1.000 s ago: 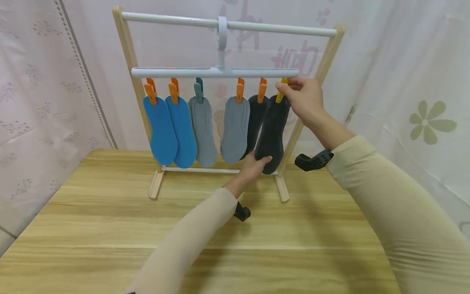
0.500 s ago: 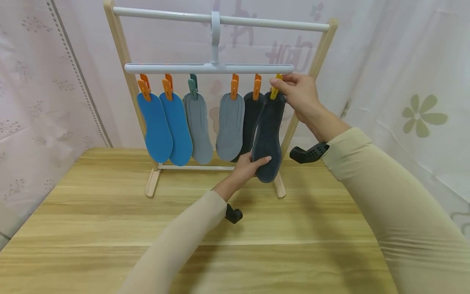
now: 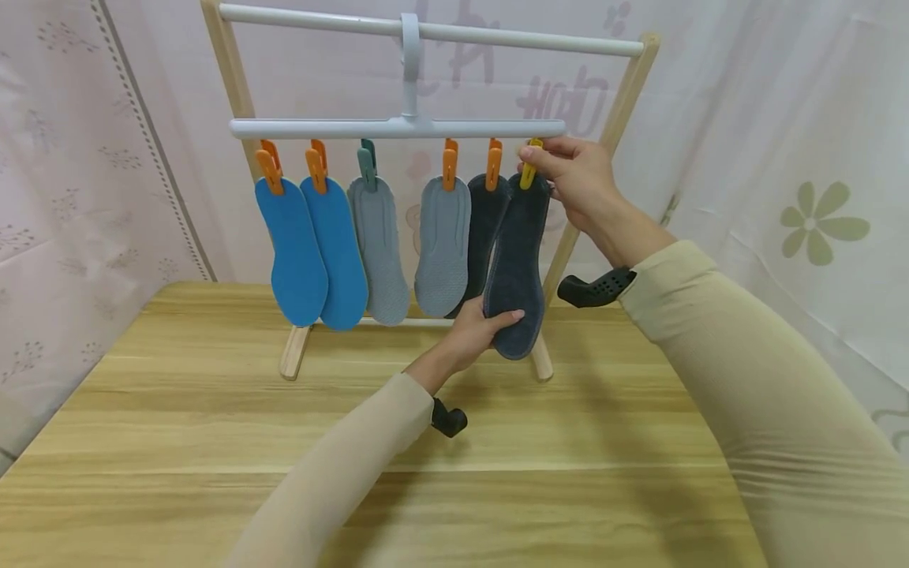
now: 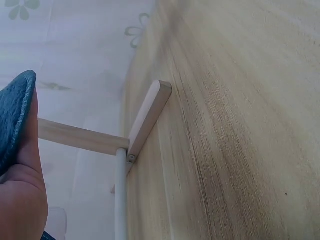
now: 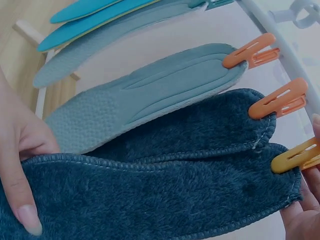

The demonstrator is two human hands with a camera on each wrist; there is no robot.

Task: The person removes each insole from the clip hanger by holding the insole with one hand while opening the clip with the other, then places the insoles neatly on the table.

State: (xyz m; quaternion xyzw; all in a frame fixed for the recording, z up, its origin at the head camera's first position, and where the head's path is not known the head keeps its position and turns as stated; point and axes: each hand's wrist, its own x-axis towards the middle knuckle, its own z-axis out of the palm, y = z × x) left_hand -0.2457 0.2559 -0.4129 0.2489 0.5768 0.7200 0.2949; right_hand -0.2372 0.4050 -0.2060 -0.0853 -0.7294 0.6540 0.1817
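In the head view, a dark fuzzy insole [image 3: 517,260] hangs at the right end of a white hanger [image 3: 319,128], its top caught in a yellow clip [image 3: 528,172]. My right hand [image 3: 585,180] pinches this clip between thumb and fingers. Lower down, my left hand [image 3: 470,331] holds the insole's bottom end, thumb on the front face and fingers behind. The right wrist view shows the yellow clip [image 5: 295,159] biting the insole's stitched edge. Partly behind it hangs a second dark insole [image 5: 185,125] in an orange clip [image 5: 280,102].
Two grey insoles [image 3: 443,252] and two blue insoles [image 3: 294,260] hang farther left from orange and green clips. A wooden rack [image 3: 632,87] with a white top rod [image 3: 511,36] carries the hanger. It stands on a wooden table [image 3: 533,489] before a patterned curtain [image 3: 753,142].
The bottom of the dark insole has come lower and nearer with my left hand. My right hand stays on the yellow clip. The head view has shifted slightly.
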